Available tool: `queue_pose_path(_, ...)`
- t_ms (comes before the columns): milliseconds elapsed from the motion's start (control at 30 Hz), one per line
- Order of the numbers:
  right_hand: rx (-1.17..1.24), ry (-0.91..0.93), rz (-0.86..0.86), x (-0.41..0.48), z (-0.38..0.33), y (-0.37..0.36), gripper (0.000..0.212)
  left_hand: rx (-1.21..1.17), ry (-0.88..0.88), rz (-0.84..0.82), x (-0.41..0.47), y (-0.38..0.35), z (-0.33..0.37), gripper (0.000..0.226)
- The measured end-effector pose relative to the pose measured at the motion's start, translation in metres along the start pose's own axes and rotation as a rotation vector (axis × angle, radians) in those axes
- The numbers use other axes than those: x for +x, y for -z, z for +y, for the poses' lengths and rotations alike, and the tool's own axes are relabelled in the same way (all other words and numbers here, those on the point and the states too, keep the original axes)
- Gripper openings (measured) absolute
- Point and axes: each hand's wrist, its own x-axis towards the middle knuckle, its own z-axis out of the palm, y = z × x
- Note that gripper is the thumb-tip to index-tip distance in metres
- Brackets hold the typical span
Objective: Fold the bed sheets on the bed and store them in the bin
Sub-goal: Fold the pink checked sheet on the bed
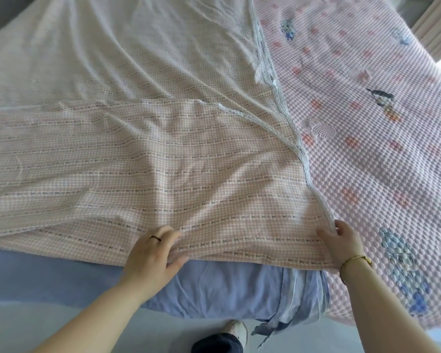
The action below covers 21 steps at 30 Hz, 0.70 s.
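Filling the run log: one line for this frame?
phase: folding; left hand: pinches near edge of pink checked fabric sheet; right hand: grips its lace-trimmed corner

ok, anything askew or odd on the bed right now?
The checked sheet lies skewed: its folded-over lace edge runs at an angle to the outer lace edge instead of along it, and creases fan from the left hand and right hand. No damage visible.

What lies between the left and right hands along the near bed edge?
Only the pink gingham sheet: its near edge runs unbroken from the left hand to the right hand, both gripping it, over the blue bed cover. Head view.
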Motion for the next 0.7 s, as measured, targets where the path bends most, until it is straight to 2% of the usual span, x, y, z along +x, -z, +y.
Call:
queue_pose_path(100, -0.172, 0.24, 0.138, 0.0, 0.01, -0.002, 0.016, 0.02, -0.069, -0.039, 0.017, -0.015, 0.024, 0.046)
queue_pose_path(200, -0.458, 0.747, 0.353, -0.008, 0.021, -0.01, 0.02, 0.061, -0.098, -0.104, 0.029, -0.029, 0.036, 0.044)
queue_pose_path(267, -0.545, 0.975, 0.369, -0.009, 0.034, -0.013, 0.03, 0.064, -0.093, -0.144, 0.033, -0.035, 0.038, 0.044)
queue_pose_path(333, -0.579, 1.023, 0.313, -0.008, 0.046, -0.015, 0.032, 0.06, -0.082, -0.178, 0.033, -0.036, 0.039, 0.044)
queue_pose_path(467, -0.556, 1.025, 0.266, -0.005, 0.055, -0.011, 0.031, 0.082, -0.091, -0.208, 0.03, -0.035, 0.04, 0.047)
queue_pose_path(533, -0.536, 0.899, 0.225, -0.007, 0.051, -0.007, 0.029, 0.067, -0.087, -0.216, 0.031, -0.035, 0.04, 0.046)
queue_pose_path(600, -0.423, 0.513, 0.107, -0.008, 0.043, 0.0, 0.016, 0.049, -0.073, -0.255, 0.035, -0.034, 0.042, 0.045)
queue_pose_path(633, -0.263, 0.284, -0.017, -0.004, 0.04, 0.002, 0.002, 0.051, -0.07, -0.27, 0.037, -0.034, 0.042, 0.045)
queue_pose_path(700, -0.036, 0.044, -0.161, 0.008, 0.047, 0.005, 0.032, 0.025, -0.051, -0.289, 0.039, -0.033, 0.041, 0.045)
